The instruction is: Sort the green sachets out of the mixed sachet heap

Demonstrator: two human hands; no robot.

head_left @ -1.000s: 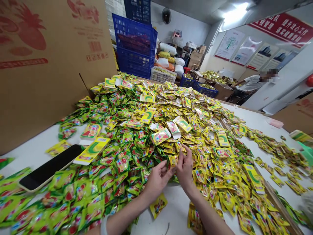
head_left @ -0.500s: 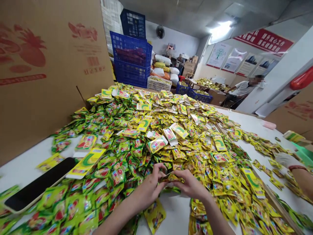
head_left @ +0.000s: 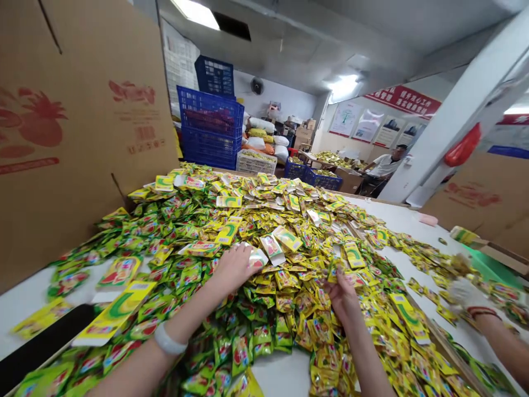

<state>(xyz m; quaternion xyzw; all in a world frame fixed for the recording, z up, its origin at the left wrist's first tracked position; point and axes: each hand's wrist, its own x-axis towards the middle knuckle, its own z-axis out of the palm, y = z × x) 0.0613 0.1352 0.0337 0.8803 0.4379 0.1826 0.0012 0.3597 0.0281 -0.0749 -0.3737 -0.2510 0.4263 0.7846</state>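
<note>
My left hand (head_left: 235, 269), a pale bangle on its wrist, reaches into the heap and closes on a small flat fruit-print carton (head_left: 258, 257); the fingers partly cover it. Further right, my right hand (head_left: 344, 292) pinches a small yellow candy packet (head_left: 333, 272) above the pile. Under and around both hands lie many shiny packets, green ones (head_left: 242, 353) to the left and yellow ones (head_left: 320, 328) to the right. Another printed carton (head_left: 271, 247) rests just beyond my left fingertips.
A black phone (head_left: 45, 342) and a yellow carton (head_left: 118, 311) lie at left, before a large cardboard box (head_left: 86, 165). At right, beyond a wooden strip (head_left: 454, 353), a co-worker's gloved hand (head_left: 463, 292) is among packets. Blue crates (head_left: 210, 127) and a seated person (head_left: 384, 165) are behind.
My hands, together at a packet before, have moved apart: the left forward onto the carton, the right rightward and forward. The view has turned right and tilted up.
</note>
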